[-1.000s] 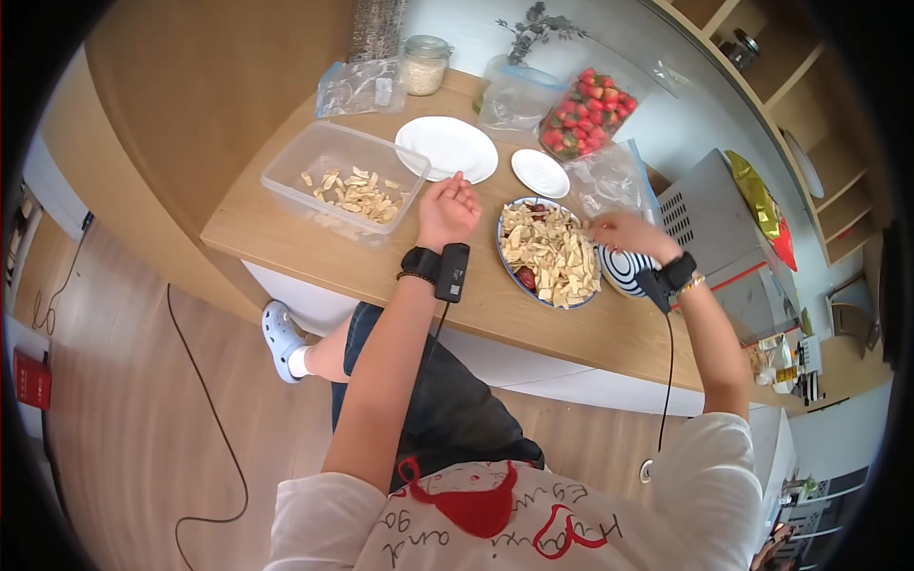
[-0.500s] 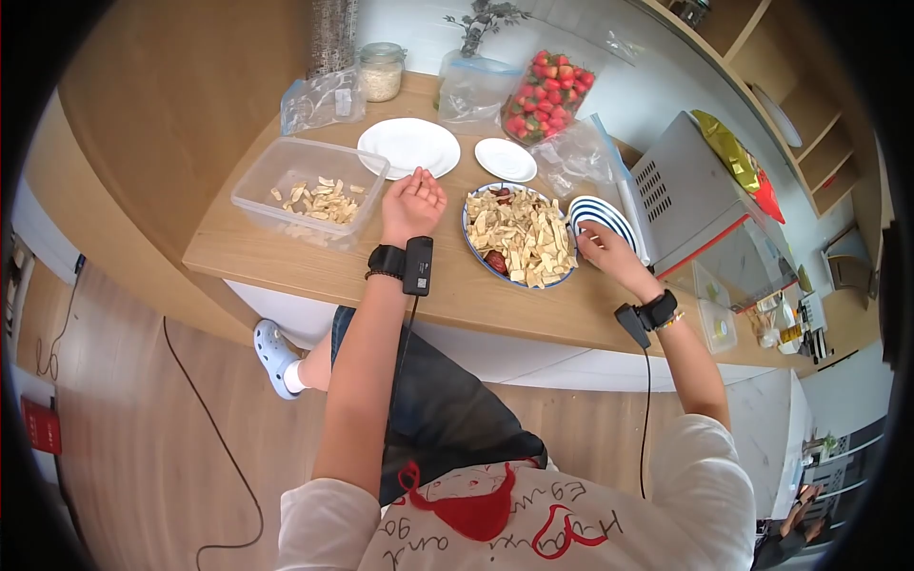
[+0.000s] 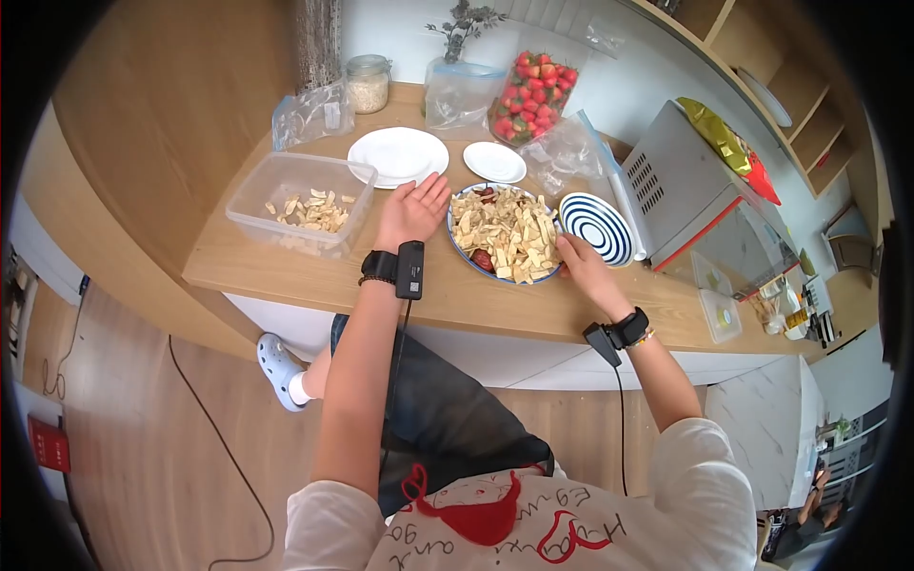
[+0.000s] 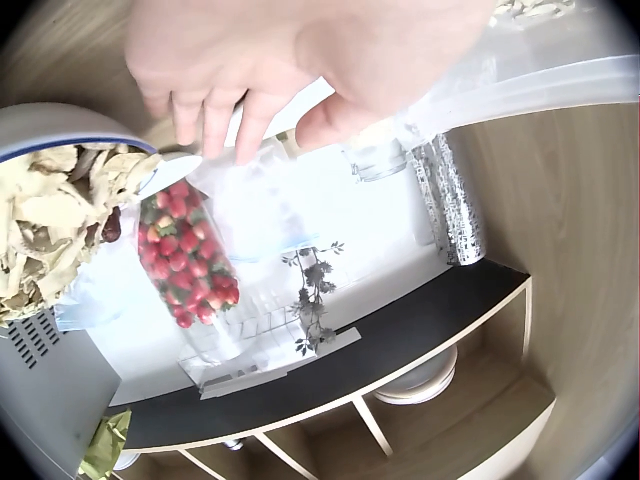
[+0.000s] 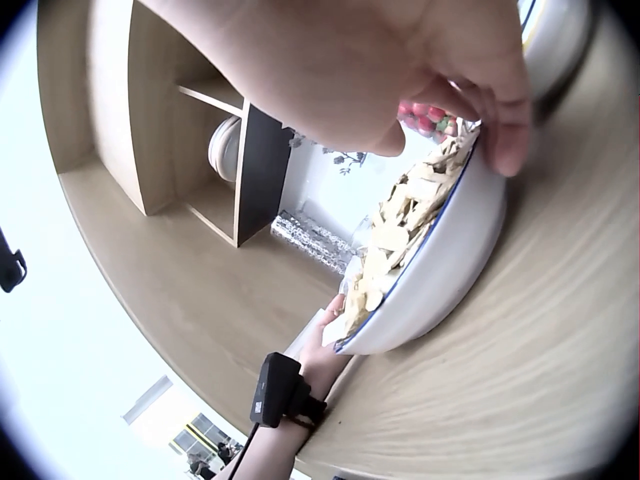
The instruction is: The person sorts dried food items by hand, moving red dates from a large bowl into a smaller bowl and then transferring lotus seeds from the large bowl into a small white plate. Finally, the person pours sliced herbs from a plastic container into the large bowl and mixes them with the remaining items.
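Observation:
A white bowl with a blue rim (image 3: 455, 249) stands on the counter, heaped with pale dried slices (image 3: 505, 233) and a few dark red dates (image 3: 482, 259). My left hand (image 3: 411, 211) is just left of the bowl, its fingers extended toward it and holding nothing. At the bowl's right side is my right hand (image 3: 588, 274); in the right wrist view its fingertips (image 5: 508, 150) are right at the outer wall below the rim, with the thumb on the near side. Beside that hand, a blue-striped bowl (image 3: 598, 228) lies on the counter.
A clear plastic box (image 3: 249, 214) with more slices stands at the left. Behind are a white plate (image 3: 398, 152), a small white plate (image 3: 495, 162), a strawberry container (image 3: 533, 100), a glass jar (image 3: 367, 86) and plastic bags (image 3: 314, 112). A grey appliance (image 3: 657, 171) stands right.
My right hand has moved left from over the striped bowl to the filled bowl's right rim. My left hand's fingers have straightened and moved closer to the filled bowl.

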Motion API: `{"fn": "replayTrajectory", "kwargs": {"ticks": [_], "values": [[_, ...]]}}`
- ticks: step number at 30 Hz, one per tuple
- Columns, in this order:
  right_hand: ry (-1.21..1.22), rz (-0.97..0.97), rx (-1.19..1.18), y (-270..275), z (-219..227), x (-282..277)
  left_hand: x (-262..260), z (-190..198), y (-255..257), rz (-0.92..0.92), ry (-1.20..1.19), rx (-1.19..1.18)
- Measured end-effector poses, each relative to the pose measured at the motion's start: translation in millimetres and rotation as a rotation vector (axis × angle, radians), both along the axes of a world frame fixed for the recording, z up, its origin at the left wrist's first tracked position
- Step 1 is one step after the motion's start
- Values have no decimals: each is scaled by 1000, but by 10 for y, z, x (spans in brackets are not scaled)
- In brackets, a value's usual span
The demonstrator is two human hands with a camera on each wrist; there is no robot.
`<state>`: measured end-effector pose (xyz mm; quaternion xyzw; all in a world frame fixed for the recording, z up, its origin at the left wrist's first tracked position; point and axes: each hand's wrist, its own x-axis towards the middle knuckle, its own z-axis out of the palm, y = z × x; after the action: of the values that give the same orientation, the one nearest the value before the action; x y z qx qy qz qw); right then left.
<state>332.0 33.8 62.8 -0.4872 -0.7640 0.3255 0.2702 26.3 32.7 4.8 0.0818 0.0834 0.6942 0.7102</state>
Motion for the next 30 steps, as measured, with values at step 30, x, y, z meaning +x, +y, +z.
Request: {"fn": "replayTrajectory", "kwargs": {"ticks": [30], "values": [[-110, 355, 232, 185, 70, -617, -127, -97, 48, 301, -39, 40]]}}
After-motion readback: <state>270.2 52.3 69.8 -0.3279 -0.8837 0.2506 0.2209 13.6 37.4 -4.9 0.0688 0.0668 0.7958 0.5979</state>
